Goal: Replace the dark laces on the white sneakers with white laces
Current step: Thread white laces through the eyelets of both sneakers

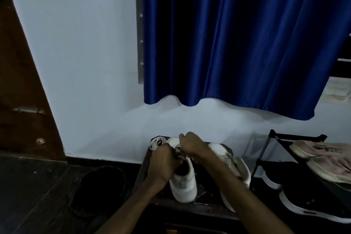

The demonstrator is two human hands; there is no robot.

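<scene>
Found the near white sneaker (183,182) upright on a dark table (209,206), toe toward the wall, with the second sneaker (236,167) just beside it on the right. Held left hand (164,163) and right hand (191,146) curled over its lacing area; could not tell what was pinched. Left the white laces (156,143) bundled at the table's far left corner. Judged the stage early: saw no white lace threaded, relacing of both outstanding.

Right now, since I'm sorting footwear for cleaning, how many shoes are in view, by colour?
White sneakers: 2
Pinkish shoes: 2
Black shoes with white soles: 2
Total: 6
</scene>
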